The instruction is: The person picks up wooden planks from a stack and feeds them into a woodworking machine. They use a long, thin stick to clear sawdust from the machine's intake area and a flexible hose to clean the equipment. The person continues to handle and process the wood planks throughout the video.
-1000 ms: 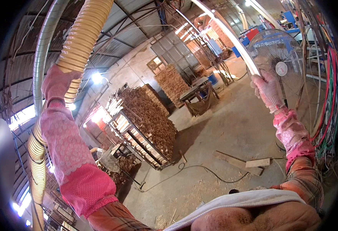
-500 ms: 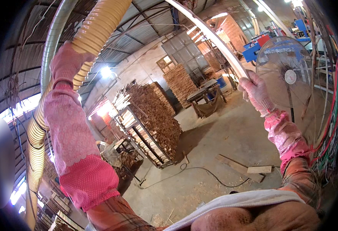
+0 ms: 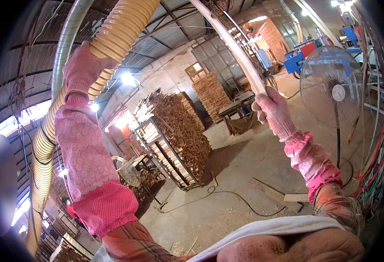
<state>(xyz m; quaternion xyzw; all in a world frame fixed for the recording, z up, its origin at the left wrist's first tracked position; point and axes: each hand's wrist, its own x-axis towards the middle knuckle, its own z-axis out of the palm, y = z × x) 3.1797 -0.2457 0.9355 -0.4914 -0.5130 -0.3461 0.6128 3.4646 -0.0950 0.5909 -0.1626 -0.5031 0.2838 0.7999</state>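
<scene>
Two raised hands take up our head view. Our left hand (image 3: pixel 85 67) grasps the tan ribbed hose (image 3: pixel 126 26), though its far fingertips are hidden; the hose climbs up and right from this grip and drops down to its left. Our right hand (image 3: pixel 273 109) is clenched around the pale wooden strip (image 3: pixel 233 48), which rises up-left from the fist and leaves the frame. Compared with half a second ago, our hands sit closer together, so we judge hose and strip remain under control. The pedestal fan (image 3: pixel 332 83) stands beyond the right grip.
</scene>
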